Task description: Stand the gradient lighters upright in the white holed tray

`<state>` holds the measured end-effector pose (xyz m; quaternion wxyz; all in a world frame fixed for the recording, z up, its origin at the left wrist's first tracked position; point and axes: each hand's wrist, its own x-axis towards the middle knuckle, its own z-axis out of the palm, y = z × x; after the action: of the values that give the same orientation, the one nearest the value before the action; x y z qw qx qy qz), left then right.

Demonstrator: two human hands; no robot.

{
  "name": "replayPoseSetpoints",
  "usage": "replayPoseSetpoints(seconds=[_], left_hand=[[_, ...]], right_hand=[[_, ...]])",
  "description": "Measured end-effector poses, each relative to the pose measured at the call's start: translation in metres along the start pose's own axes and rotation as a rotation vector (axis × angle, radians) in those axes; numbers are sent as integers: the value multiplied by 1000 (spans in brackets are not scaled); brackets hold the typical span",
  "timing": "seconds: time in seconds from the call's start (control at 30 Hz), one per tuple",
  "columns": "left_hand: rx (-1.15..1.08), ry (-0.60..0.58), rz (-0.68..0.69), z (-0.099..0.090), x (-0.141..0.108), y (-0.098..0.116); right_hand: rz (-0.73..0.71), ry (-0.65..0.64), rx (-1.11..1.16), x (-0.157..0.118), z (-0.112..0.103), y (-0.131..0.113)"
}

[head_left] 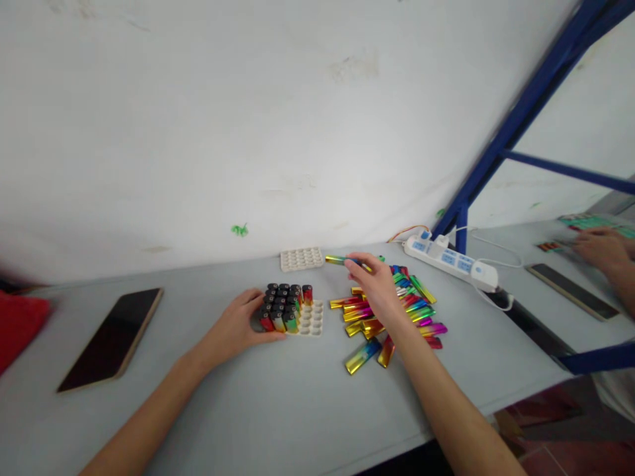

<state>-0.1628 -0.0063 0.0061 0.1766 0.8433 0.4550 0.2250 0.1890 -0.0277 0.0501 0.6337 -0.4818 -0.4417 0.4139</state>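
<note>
On the left side of a white holed tray [311, 322], several lighters [280, 309] stand upright, black ends up and shiny coloured bodies below. My left hand [243, 324] curves around that group from the left, thumb along the front edge and fingers at the back. Raised above the table, a shiny gold and blue lighter [336, 260] is pinched in my right hand [372, 281]. Beneath and around the right hand spreads a loose pile of metallic lighters [364, 357] in gold, red, blue, green and purple. Part of the pile is hidden by my right forearm.
A second white tray [301, 258] lies against the wall. To the left are a dark phone [114, 337] and a red item [20, 324]. A power strip [449, 260] and a blue metal frame [461, 198] stand right. Beyond, another person's hand [602, 248] shows.
</note>
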Motion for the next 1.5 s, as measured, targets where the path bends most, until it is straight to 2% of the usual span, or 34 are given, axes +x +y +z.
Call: replayPoseSetpoints(seconds=[0.17,0.33,0.4,0.47,0.6,0.83,1.1,1.33,1.4,1.5], left_hand=[[-15,-13,5,0,0,4],[-19,-14,-15,2,0,6],[-17,-6,-9,2,0,7],[-22,0,-4,2,0,7],[-43,-3,-2,1,1,9],[-33,8,17,2,1,8],[-11,-7,25,2,0,8],[-27,-22,13,2,-1,11],[-30,-19,0,3,-1,11],[-35,-22,-11,2,-2,10]], right_hand=[[127,-57,179,-17,27,1],[189,-285,194,-30,44,10],[207,-343,125,-34,48,13],[173,-323,-28,-36,49,14],[-8,-188,-358,-41,50,12],[-60,-129,-503,-48,55,10],[-153,-199,-545,-50,53,7],[-439,-256,-642,-46,40,5],[-432,-286,-682,-46,37,3],[-329,-339,-709,-47,35,1]])
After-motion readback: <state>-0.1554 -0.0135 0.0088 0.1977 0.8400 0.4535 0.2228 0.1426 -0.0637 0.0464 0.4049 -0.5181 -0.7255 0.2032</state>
